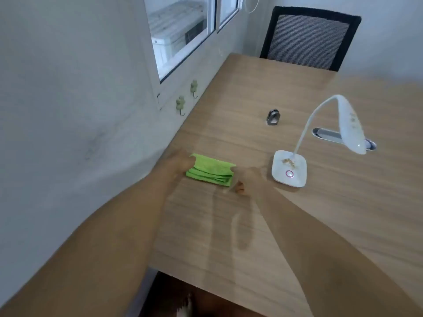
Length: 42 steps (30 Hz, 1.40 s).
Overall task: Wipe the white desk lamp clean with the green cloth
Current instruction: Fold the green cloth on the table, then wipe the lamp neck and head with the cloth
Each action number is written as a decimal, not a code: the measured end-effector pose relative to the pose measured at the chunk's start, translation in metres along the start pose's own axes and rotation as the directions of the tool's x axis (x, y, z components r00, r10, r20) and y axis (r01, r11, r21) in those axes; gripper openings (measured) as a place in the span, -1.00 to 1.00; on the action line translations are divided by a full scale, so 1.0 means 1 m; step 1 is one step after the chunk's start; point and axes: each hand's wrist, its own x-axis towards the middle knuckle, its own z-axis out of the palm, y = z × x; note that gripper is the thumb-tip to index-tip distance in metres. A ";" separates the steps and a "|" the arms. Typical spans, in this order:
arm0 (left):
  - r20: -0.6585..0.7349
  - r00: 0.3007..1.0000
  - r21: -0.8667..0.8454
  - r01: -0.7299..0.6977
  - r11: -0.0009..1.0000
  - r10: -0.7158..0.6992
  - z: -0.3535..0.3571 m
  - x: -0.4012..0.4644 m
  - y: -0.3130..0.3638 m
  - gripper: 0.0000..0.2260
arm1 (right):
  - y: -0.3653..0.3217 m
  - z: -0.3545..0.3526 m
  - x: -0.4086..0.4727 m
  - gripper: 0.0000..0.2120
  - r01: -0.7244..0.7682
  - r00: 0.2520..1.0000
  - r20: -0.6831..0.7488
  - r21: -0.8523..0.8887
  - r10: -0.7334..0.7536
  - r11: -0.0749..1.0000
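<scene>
Both hands (180, 164) flank green cloth (211, 170) on wooden desk (263, 92).

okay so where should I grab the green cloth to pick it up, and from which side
Probably take the green cloth by its thick folded edge, the side nearest you, where the layers stack together. Come from above and pinch that edge, so the folds stay as one pad. The left hand is already at its left end, beside the wall; the right hand sits at its right end, next to the lamp.
</scene>
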 end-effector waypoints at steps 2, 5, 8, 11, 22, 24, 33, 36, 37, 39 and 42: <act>0.021 0.998 -0.087 0.057 0.995 -0.055 0.006 0.008 -0.003 -0.54 | -0.001 0.008 0.008 -0.73 -0.031 0.999 -0.018 -0.034 0.030 0.999; 0.030 0.995 -0.186 0.096 0.978 -0.092 0.018 0.025 -0.011 -0.63 | 0.000 0.019 0.014 -0.73 -0.049 0.998 -0.029 0.036 0.050 0.998; 0.021 0.992 -0.232 0.128 0.964 -0.126 0.024 0.027 -0.011 -0.72 | 0.002 0.020 0.022 -0.74 -0.045 0.998 -0.045 0.075 0.048 0.996; 0.063 0.982 -0.397 0.188 0.898 -0.178 0.031 0.029 -0.011 -0.78 | 0.001 0.014 0.016 -0.78 -0.085 0.996 -0.003 0.143 0.087 0.986; 0.425 0.887 -0.440 0.375 0.816 -0.178 0.028 -0.001 0.028 -0.87 | 0.007 -0.055 -0.041 -0.92 -0.161 0.982 0.172 0.516 0.082 0.841; 0.483 0.862 -0.430 0.383 0.817 -0.150 0.032 -0.009 0.040 -0.87 | 0.012 -0.070 -0.046 -0.79 -0.190 0.978 0.190 0.609 0.091 0.770; 0.653 0.755 -0.357 0.384 0.852 -0.067 0.065 -0.037 0.096 -0.85 | 0.041 -0.122 -0.060 -0.62 -0.075 0.995 0.099 0.837 -0.014 0.543; 0.667 0.744 -0.349 0.369 0.861 -0.049 0.081 -0.042 0.108 -0.81 | 0.050 -0.130 -0.066 -0.61 -0.080 0.992 0.121 0.858 -0.048 0.508; 0.672 0.739 -0.348 0.364 0.864 -0.041 0.086 -0.045 0.112 -0.80 | 0.052 -0.133 -0.070 -0.62 -0.090 0.989 0.135 0.856 -0.052 0.508; 0.692 0.721 -0.324 0.342 0.882 -0.025 0.091 -0.051 0.120 -0.81 | 0.055 -0.139 -0.075 -0.67 -0.081 0.990 0.131 0.840 -0.055 0.536; 0.706 0.708 -0.233 0.254 0.939 -0.016 0.089 -0.051 0.133 -0.90 | 0.057 -0.160 -0.080 -0.74 0.028 0.998 0.018 0.774 -0.065 0.633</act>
